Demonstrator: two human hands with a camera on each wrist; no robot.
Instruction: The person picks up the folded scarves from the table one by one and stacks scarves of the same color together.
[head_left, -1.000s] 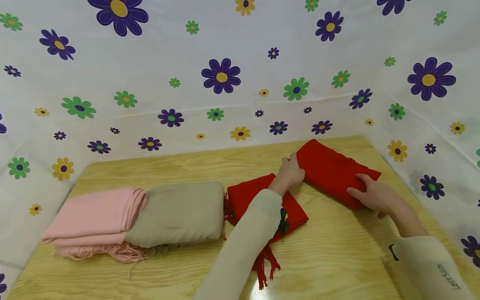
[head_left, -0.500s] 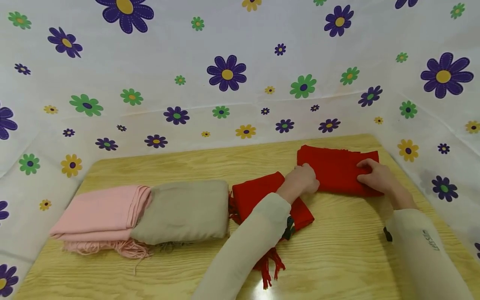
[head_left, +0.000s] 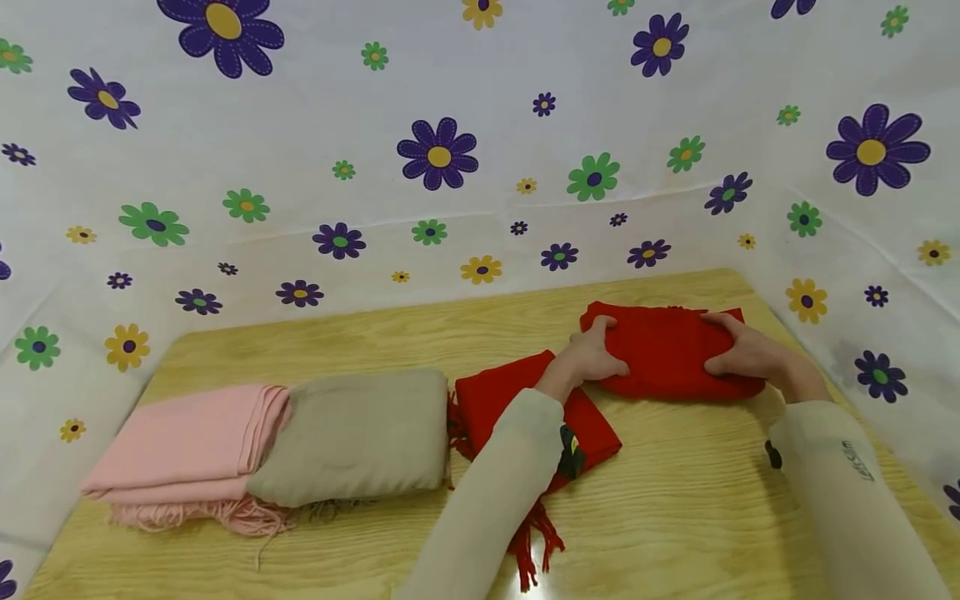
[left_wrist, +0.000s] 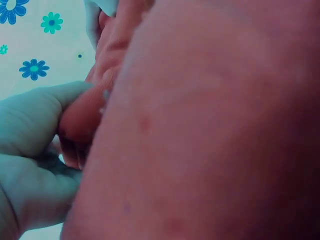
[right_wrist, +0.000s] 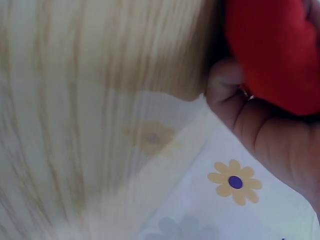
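Observation:
Toward the back right of the table, my two hands grip opposite ends of a folded red scarf [head_left: 663, 354]. At its left end is my left hand [head_left: 591, 354], thumb and fingers spread around the edge. My right hand [head_left: 757, 358] clasps the right end, thumb on top; in the right wrist view its fingers [right_wrist: 260, 122] curl under the red cloth. Red fabric [left_wrist: 200, 130] fills most of the left wrist view, and the left hand [left_wrist: 35, 145] pinches a fold there. A second red scarf [head_left: 495, 392], with fringe, lies partly hidden below my left forearm.
A folded beige scarf [head_left: 360, 433] lies left of the second red one, touching a folded pink scarf [head_left: 187, 437] with loose fringe. Flower-printed white cloth [head_left: 300, 150] walls the wooden table [head_left: 360, 333] at the back and sides.
The red scarf has turned from a slant to lie level, its front edge bulging. My left hand has shifted from its far left corner, then its front, to grip the left end.

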